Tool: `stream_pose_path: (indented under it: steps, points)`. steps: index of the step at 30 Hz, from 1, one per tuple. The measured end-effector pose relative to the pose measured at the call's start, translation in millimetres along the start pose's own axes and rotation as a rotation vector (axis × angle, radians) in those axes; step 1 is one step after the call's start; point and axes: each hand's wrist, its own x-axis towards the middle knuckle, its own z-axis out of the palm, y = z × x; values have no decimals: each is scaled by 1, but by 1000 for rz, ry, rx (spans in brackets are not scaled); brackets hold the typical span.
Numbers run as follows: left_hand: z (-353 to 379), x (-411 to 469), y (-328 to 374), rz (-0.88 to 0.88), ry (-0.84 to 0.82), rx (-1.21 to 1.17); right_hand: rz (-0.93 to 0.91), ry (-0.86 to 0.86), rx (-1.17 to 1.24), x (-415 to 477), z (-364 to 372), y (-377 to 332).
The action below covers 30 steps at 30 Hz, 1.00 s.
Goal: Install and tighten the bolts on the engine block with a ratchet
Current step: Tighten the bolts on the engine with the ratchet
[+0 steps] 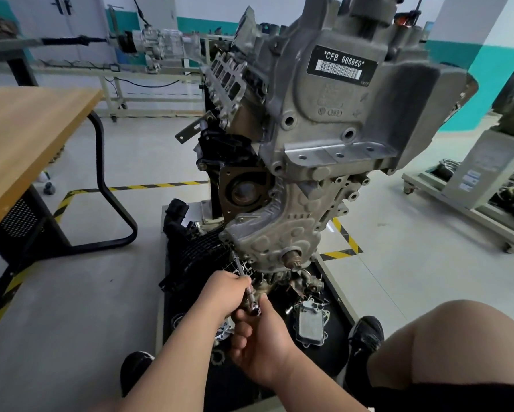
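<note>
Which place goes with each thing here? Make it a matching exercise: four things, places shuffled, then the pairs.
Things:
1 ratchet
2 barcode label
3 wooden table
4 finned metal plate

Places:
A lying on the black mat
B at the left edge of view
C gripped by the left hand and right hand
D high on the engine block

Pairs: 1-C, 2-D, 3-B, 4-A

Grey floor (71, 307), black base plate (334, 295) on it, carrying metal cooler (310, 324), black manifold (199, 254), loose fittings (306, 282)
</note>
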Motion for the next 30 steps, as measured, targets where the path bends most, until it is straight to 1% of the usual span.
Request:
stream_pose_path:
  steps: [2,3,6,7,8,9,10,12,13,14,15,16,17,18,19,21,22,23,24,25,26,27,28,29,30]
  points:
    - [-2,0,-2,10,15,18,-95,63,-148,5,-2,4]
    - [-3,0,-2,18,29,34,-182,100,-256,6,-4,5]
    - [-3,-1,-3,47,98,114,-514,258,-700,10,-12,5]
    - [-3,-1,-3,55,109,120,-568,296,-767,9,-10,4]
    - [-2,-2,-3,59,112,114,-573,301,-743,9,-7,5]
    - [-3,-2,-2,59,104,99,-529,266,-610,8,-3,6]
    - [-3,-2,0,49,79,74,-420,196,-388,9,-1,6]
    - [-3,-3,1,-23,-24,-15,-107,-2,90,6,4,2]
    - [-3,-3,1,-57,-67,-53,6,-76,263,6,4,1]
    - [-2,-3,0,-72,-79,-72,76,-117,343,5,4,0]
    - [-2,-3,-1,-75,-68,-84,109,-146,369,6,3,0]
    - [-2,-2,-2,-76,-45,-100,110,-144,335,7,2,2]
    - [-3,-2,-3,-74,-12,-116,75,-118,252,7,1,4]
    - [-3,-2,-4,-65,32,-120,-7,-52,86,9,-1,5]
    - [-3,-2,-6,-51,79,-107,-136,40,-159,11,-6,6]
    - [-2,-4,-6,-25,151,-67,-444,244,-726,14,-11,5]
    - [-2,-4,-6,-12,177,-57,-527,287,-850,15,-11,4]
    - [-2,-3,-5,-6,193,-53,-561,273,-833,15,-11,3]
    - [-3,-2,-4,-16,195,-50,-512,200,-651,15,-9,2]
    - [-3,-1,-3,-46,175,-49,-372,100,-371,15,-9,-1]
    - [-3,0,-3,-87,129,-52,-191,-12,-82,14,-8,-4]
    - [-2,0,-2,-125,68,-65,-25,-107,158,12,-7,-8]
    - [0,-1,-3,-145,9,-100,81,-156,304,12,-8,-11]
    - [3,-2,-4,-149,-33,-158,129,-169,338,12,-9,-11]
    - [5,-1,-4,-146,-61,-224,127,-165,293,11,-10,-11]
